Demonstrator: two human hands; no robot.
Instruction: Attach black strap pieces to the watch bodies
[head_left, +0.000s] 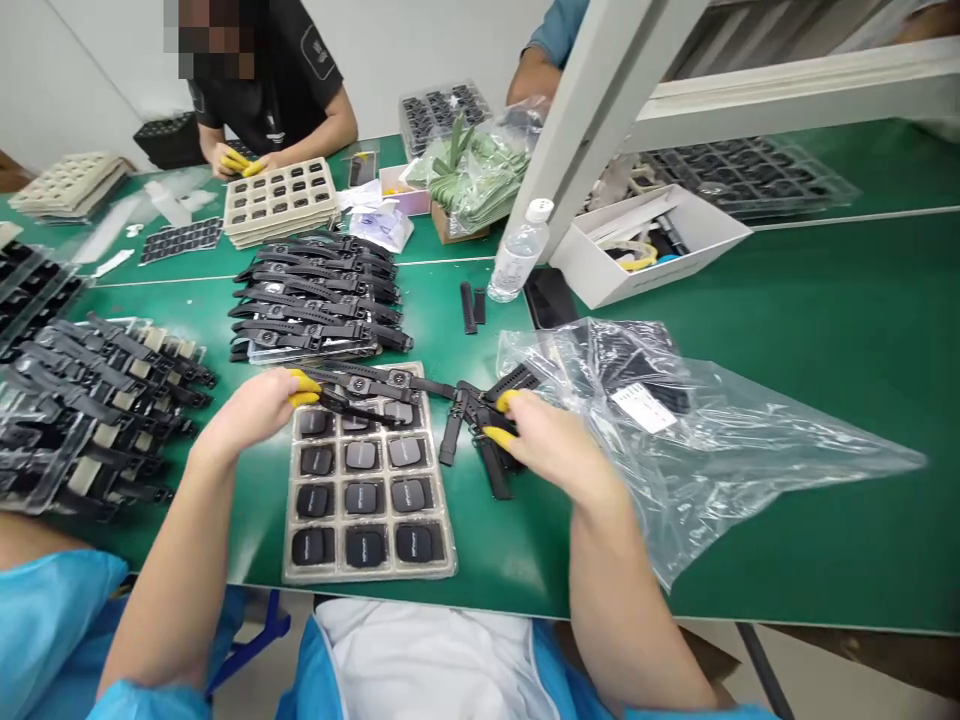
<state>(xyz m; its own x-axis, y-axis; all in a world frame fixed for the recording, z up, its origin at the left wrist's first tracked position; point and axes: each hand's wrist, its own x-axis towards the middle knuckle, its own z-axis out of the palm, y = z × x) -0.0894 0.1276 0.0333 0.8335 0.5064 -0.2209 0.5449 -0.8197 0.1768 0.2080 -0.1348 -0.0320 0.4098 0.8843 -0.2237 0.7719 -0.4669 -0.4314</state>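
Note:
My left hand (262, 405), with yellow finger covers, is closed on a black watch (341, 402) with a strap, held over the back left of a beige tray (446, 540). The tray's compartments hold square black watch bodies (361, 497). Across its far row lie strapped watches (360, 383). My right hand (536, 430) reaches into a pile of loose black watch straps (491, 465) right of the tray. Its yellow-covered thumb and forefinger are apart at the pile's edge; whether they touch a strap I cannot tell.
Stacked strapped watches (319, 300) stand behind the tray, with more (97, 410) at left. A clear plastic bag (720, 430) holding dark straps lies at right. Behind are a bottle (521, 255), a phone (551, 298), a white box (652, 250) and a slanting white post (592, 110). A co-worker (270, 90) sits opposite.

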